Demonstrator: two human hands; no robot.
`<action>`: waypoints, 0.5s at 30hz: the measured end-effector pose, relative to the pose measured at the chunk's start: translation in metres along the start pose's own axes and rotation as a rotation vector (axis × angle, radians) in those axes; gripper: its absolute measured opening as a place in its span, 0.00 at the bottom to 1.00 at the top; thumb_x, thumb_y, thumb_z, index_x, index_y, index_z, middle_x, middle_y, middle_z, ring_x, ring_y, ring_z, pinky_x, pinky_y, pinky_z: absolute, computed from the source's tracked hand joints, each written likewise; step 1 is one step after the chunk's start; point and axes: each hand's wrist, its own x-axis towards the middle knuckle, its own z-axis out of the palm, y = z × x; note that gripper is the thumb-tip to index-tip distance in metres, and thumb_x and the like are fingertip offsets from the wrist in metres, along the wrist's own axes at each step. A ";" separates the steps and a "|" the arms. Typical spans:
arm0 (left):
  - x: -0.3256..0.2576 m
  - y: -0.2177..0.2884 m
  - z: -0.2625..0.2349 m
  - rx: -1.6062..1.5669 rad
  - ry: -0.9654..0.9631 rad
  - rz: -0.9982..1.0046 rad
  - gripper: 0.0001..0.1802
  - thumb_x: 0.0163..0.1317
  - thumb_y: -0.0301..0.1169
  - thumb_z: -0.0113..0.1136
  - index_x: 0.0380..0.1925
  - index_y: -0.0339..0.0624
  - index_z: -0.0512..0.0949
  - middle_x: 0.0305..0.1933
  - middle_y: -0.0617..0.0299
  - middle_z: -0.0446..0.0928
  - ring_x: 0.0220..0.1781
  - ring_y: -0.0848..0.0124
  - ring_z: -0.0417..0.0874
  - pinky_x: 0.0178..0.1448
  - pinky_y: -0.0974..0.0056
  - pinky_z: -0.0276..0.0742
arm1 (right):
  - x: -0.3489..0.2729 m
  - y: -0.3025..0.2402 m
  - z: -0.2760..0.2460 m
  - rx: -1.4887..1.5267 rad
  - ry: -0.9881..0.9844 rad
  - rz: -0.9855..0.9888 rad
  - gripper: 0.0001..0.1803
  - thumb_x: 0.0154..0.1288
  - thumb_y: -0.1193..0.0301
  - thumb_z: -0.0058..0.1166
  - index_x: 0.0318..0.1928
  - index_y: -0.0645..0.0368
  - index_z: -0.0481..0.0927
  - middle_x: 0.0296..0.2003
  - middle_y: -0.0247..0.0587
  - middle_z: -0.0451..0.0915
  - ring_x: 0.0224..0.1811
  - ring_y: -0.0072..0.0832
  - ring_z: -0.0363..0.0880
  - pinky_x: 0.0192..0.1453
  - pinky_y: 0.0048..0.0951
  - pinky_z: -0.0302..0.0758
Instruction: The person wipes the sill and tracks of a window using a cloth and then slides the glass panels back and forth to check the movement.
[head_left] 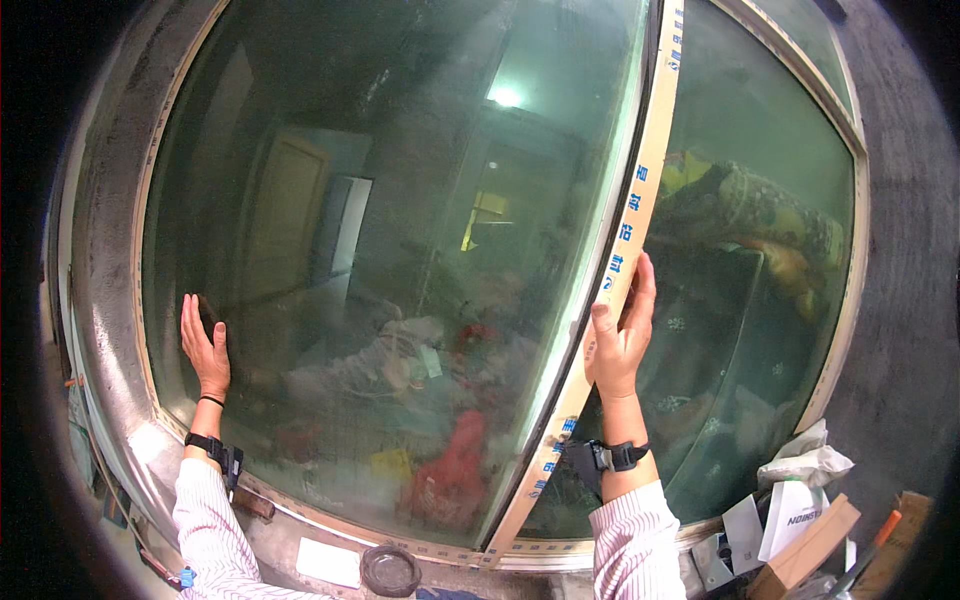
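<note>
A large dark glass pane (400, 250) of a window stands in front of me. My left hand (207, 345) lies flat on it near its left edge, fingers stretched upward and thumb apart, holding nothing. Along the pane's right side runs an upright window frame (640, 185), covered in cream protective film with blue print. My right hand (624, 335) is on this frame, thumb on its face and fingers along its right edge; the fingers' far side is hidden. Behind and right of it is a second glass pane (740, 330). Both wrists wear black straps.
On the sill below lie a white sheet (328, 562) and a round dark dish (390, 571). At the lower right are cardboard pieces (805, 550), a white box (790, 520), a plastic bag (805, 460) and an orange-handled tool (886, 528). A grey wall (905, 270) borders the right.
</note>
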 end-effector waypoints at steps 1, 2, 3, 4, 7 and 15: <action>0.000 0.001 0.001 0.001 0.000 0.002 0.40 0.69 0.60 0.36 0.70 0.43 0.56 0.74 0.53 0.54 0.75 0.56 0.53 0.75 0.52 0.46 | -0.001 -0.004 -0.001 0.028 0.030 0.076 0.43 0.61 0.59 0.61 0.69 0.65 0.56 0.64 0.49 0.64 0.64 0.36 0.67 0.69 0.34 0.61; 0.000 0.003 0.002 -0.005 -0.005 -0.004 0.40 0.69 0.60 0.36 0.70 0.42 0.56 0.74 0.53 0.54 0.75 0.56 0.53 0.75 0.52 0.46 | -0.002 -0.006 -0.002 0.056 0.060 0.152 0.41 0.59 0.64 0.62 0.69 0.65 0.57 0.64 0.48 0.65 0.62 0.35 0.69 0.67 0.33 0.64; -0.001 0.003 0.002 -0.009 -0.013 -0.009 0.40 0.69 0.60 0.36 0.70 0.42 0.56 0.74 0.53 0.55 0.75 0.56 0.53 0.75 0.52 0.46 | -0.004 -0.006 -0.001 0.002 0.101 0.161 0.41 0.55 0.72 0.63 0.67 0.64 0.58 0.61 0.48 0.67 0.56 0.34 0.73 0.61 0.31 0.69; -0.001 0.003 0.001 -0.006 -0.016 -0.007 0.40 0.69 0.60 0.36 0.70 0.42 0.56 0.74 0.53 0.55 0.75 0.56 0.53 0.75 0.52 0.46 | -0.008 -0.010 -0.002 0.003 0.102 0.165 0.41 0.55 0.72 0.63 0.67 0.64 0.58 0.61 0.48 0.67 0.56 0.34 0.73 0.61 0.31 0.69; -0.001 0.001 0.001 -0.021 0.001 -0.002 0.40 0.69 0.60 0.37 0.70 0.42 0.57 0.74 0.53 0.55 0.75 0.56 0.54 0.75 0.52 0.46 | -0.013 -0.027 0.003 -0.407 0.013 0.197 0.42 0.53 0.72 0.64 0.67 0.64 0.59 0.57 0.51 0.70 0.54 0.37 0.74 0.55 0.34 0.72; -0.002 0.000 0.002 -0.038 0.005 -0.018 0.40 0.68 0.60 0.38 0.70 0.44 0.57 0.74 0.54 0.55 0.75 0.57 0.54 0.75 0.52 0.47 | -0.013 -0.016 0.009 -0.177 0.071 0.240 0.39 0.54 0.76 0.61 0.67 0.64 0.59 0.56 0.50 0.72 0.56 0.36 0.74 0.60 0.34 0.70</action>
